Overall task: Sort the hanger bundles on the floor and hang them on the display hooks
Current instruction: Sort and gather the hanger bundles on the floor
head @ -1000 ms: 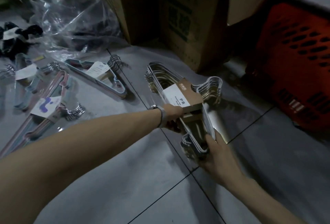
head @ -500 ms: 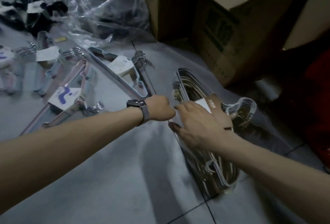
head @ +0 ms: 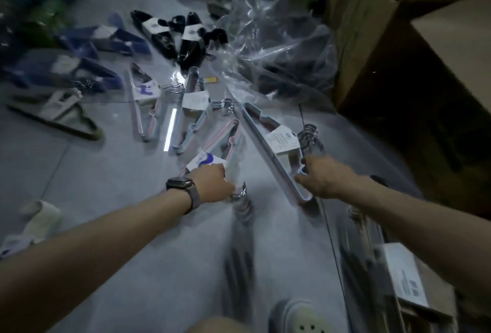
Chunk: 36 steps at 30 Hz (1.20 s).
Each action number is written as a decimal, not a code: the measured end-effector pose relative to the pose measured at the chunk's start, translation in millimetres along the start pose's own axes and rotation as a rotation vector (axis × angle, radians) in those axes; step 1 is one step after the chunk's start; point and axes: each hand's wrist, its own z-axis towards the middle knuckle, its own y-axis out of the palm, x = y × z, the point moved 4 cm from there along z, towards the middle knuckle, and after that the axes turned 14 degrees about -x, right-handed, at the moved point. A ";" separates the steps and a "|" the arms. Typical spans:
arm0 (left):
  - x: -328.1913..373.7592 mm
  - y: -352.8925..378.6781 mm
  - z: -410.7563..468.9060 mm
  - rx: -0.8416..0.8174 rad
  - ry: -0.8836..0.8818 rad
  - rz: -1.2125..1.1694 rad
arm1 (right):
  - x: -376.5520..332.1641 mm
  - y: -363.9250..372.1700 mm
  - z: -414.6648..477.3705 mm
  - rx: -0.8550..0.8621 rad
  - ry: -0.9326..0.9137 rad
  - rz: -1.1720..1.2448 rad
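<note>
Head cam: the left hand (head: pixel 212 184), the one wearing the watch (head: pixel 179 184), is gripping the pink-striped hanger bundle (head: pixel 225 133) near its label. The right hand (head: pixel 322 178) is curling around the end of the pale blue hanger bundle (head: pixel 265 144). Both bundles are lying on the floor (head: pixel 119 173), near the other bundles (head: pixel 148 104) and a plastic bag (head: pixel 279 48).

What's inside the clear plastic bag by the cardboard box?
Dark shapes show through the clear plastic bag, possibly black hangers. Crumpled folds and glare hide their kind and number.
</note>
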 end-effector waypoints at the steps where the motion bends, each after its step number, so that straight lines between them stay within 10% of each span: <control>1: -9.5 0.0 8.9 0.011 -0.011 0.014 | -0.5 0.3 9.2 -0.008 0.003 0.009; 11: -69.7 0.5 109.1 -0.104 -0.250 0.084 | 0.3 -4.8 154.3 0.189 0.000 0.486; 36: -81.1 -5.4 107.6 0.060 -0.078 -0.017 | -15.7 -35.6 169.7 0.180 0.112 0.217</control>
